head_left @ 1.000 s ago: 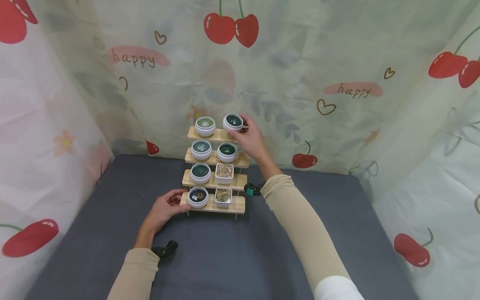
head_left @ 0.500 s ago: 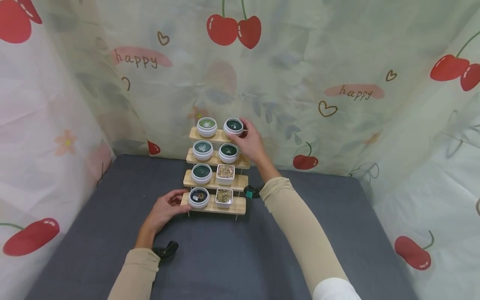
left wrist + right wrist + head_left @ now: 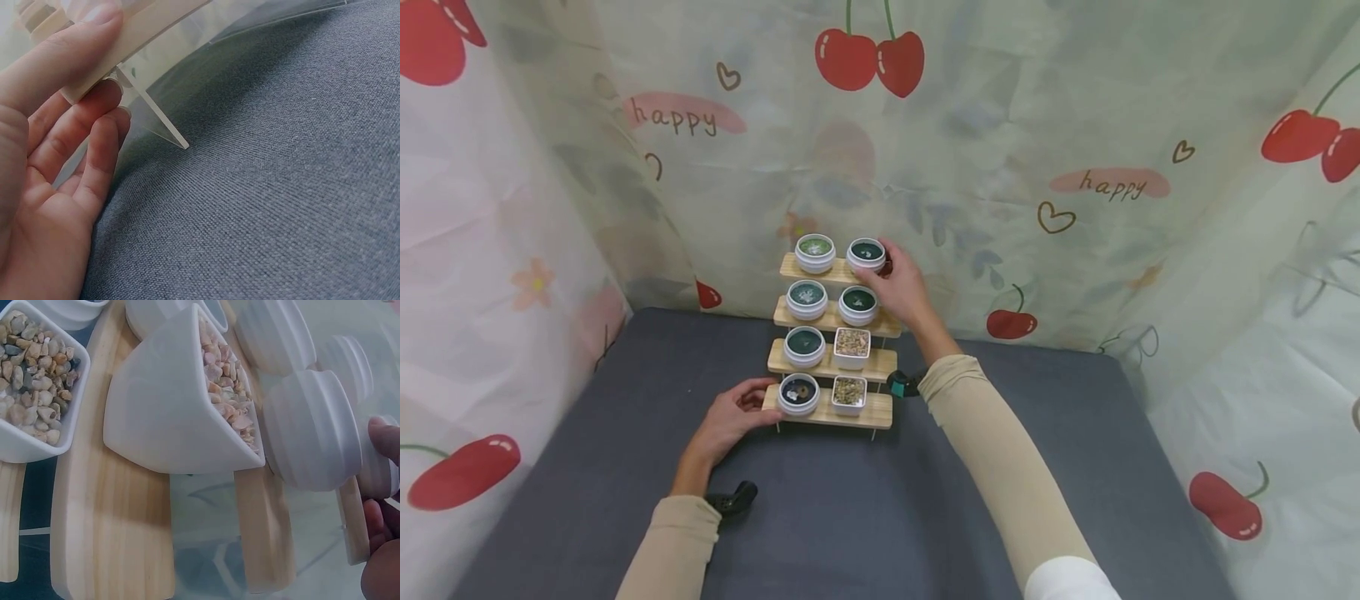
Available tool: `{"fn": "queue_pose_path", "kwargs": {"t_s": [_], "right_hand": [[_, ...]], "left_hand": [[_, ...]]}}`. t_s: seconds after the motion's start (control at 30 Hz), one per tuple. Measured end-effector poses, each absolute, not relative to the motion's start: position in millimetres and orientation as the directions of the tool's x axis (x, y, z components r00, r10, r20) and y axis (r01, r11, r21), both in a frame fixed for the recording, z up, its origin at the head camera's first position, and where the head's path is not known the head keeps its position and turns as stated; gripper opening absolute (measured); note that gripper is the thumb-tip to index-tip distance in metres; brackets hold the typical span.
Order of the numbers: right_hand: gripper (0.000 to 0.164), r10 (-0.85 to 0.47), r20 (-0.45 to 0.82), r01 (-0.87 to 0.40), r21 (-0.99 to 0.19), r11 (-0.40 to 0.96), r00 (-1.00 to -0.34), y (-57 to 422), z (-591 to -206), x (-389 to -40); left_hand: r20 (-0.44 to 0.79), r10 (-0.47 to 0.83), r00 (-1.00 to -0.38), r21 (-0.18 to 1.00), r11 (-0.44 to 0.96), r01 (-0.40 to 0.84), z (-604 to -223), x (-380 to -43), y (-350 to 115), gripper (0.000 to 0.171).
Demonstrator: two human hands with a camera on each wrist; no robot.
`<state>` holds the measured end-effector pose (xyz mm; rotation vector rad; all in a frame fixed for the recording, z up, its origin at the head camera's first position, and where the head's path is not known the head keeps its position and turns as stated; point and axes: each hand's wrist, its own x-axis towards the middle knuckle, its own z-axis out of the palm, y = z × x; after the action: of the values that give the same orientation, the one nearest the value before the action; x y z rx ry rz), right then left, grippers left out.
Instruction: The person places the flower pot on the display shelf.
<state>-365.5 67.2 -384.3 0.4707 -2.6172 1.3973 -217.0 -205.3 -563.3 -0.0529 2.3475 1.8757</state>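
Note:
A tiered wooden display stand holds round white pots and square white bowls, two on each step. My left hand grips the left end of its lowest step, thumb above and fingertips underneath, as the left wrist view shows beside a clear leg. My right hand holds a round white pot with a dark green top at the right of the highest step. In the right wrist view, the thumb lies against this pot and other fingers are near the step's end.
Left of the held pot is a light green-topped pot. Lower steps carry more round pots and two square bowls of small stones. A dark grey cloth covers the table, and a cherry-print curtain hangs close behind.
My right hand has lowered the round pot slightly onto the right of the highest step. The left hand keeps its grip on the stand. The head view has shifted a little.

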Motion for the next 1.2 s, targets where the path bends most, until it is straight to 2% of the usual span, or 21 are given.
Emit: {"fn": "queue_pose_path", "kwargs": {"t_s": [0.27,0.5,0.67,0.97,1.07,1.2], "right_hand": [[0.065,-0.206,0.244,-0.317,-0.792,0.522,-0.948,73,-381,-363],[0.076,-0.188,0.205,-0.273,-0.823,0.497,-0.961,83,-376,-354],[0.071,-0.206,0.249,-0.319,-0.822,0.472,-0.946,93,-375,-346],[0.061,-0.24,0.373,-0.441,-0.692,0.571,-0.896,120,-378,-332],[0.059,-0.246,0.379,-0.446,-0.653,0.612,-0.892,128,-378,-330],[0.058,-0.244,0.377,-0.441,-0.631,0.639,-0.893,138,-380,-326]], "left_hand": [[-0.123,0.073,-0.99,0.964,0.246,-0.102,-564,-221,-202,0.076],[-0.155,0.132,-0.979,0.94,0.325,-0.105,-556,-226,-204,0.079],[-0.194,0.186,-0.963,0.92,0.374,-0.113,-545,-227,-210,0.082],[-0.229,0.26,-0.938,0.856,0.513,-0.067,-512,-228,-229,0.078],[-0.226,0.232,-0.946,0.83,0.555,-0.062,-498,-232,-235,0.074],[-0.185,0.156,-0.97,0.789,0.612,-0.052,-475,-238,-240,0.078]]}}
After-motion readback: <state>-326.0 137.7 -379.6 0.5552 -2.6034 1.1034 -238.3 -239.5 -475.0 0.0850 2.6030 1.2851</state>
